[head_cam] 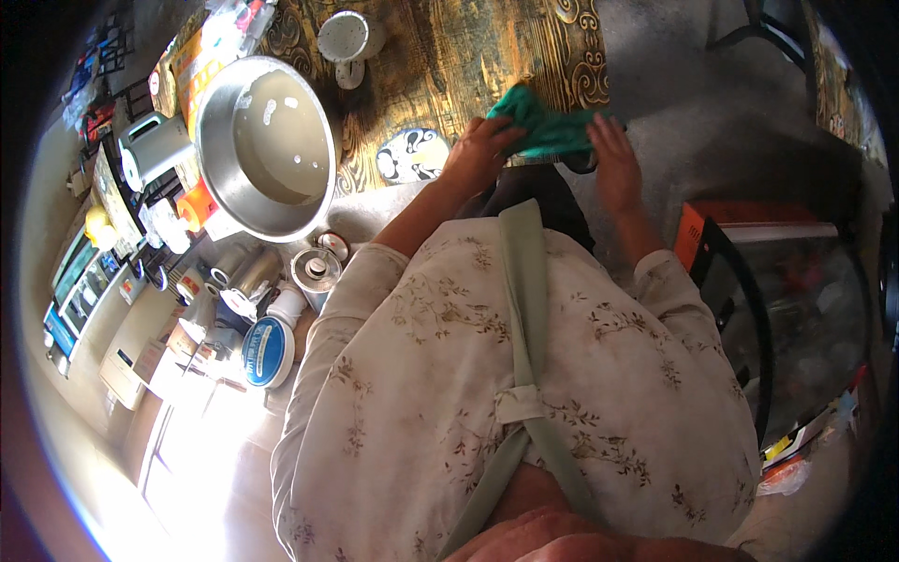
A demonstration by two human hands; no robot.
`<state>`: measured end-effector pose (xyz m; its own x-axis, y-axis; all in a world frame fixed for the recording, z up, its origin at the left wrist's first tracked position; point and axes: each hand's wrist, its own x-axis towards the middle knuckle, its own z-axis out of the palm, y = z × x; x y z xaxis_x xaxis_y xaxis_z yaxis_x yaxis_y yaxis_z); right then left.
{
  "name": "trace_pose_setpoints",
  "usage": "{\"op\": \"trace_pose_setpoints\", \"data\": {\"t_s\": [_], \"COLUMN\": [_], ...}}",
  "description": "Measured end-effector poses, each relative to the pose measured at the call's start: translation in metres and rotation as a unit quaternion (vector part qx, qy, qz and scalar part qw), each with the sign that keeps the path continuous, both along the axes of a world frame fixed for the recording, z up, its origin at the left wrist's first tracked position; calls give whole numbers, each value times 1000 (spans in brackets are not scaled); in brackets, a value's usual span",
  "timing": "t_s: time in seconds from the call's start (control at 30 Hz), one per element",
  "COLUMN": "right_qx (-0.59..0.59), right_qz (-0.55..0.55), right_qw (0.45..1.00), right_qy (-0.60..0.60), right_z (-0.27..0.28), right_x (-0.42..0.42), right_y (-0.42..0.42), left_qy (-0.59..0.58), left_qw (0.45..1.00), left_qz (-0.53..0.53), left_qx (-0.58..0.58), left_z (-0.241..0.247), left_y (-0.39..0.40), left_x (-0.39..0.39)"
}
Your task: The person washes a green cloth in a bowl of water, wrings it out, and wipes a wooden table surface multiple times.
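Observation:
A green cloth (544,130) lies bunched and stretched between my hands at the near right corner of a carved wooden table (449,56). The fingers of my left hand (481,154) hold its left part. At its right end, my right hand (617,165) has its fingers on the cloth, just past the table's edge. Left of my left hand is a flat piece with a black-and-white opera-mask pattern (411,154). Further left stands a large metal basin (324,151) with cloudy liquid in it. A speckled white mug (343,38) sits farther back on the table.
An electric kettle (156,151) and an orange object (197,205) are beyond the basin. Below them, a lidded metal canister (316,270) and a blue-lidded tub (268,351) stand among several containers. To my right is a dark-framed chair (751,302) beside an orange box (692,228).

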<state>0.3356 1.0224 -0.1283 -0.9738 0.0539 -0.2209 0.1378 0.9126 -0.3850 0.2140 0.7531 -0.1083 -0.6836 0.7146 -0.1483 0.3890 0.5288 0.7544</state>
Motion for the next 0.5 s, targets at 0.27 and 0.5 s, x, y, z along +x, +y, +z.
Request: {"op": "trace_pose_setpoints", "data": {"t_s": [0.27, 0.5], "right_qx": [58, -203], "right_qz": [-8, 133], "right_qw": [997, 969], "right_qy": [56, 38], "right_z": [-20, -19], "right_x": [-11, -32], "right_y": [-69, -169], "left_qy": [15, 53], "left_qw": [987, 966], "left_qz": [28, 187], "left_qx": [-158, -168], "left_z": [-7, -22], "left_y": [-44, -186], "left_x": [26, 55]}}
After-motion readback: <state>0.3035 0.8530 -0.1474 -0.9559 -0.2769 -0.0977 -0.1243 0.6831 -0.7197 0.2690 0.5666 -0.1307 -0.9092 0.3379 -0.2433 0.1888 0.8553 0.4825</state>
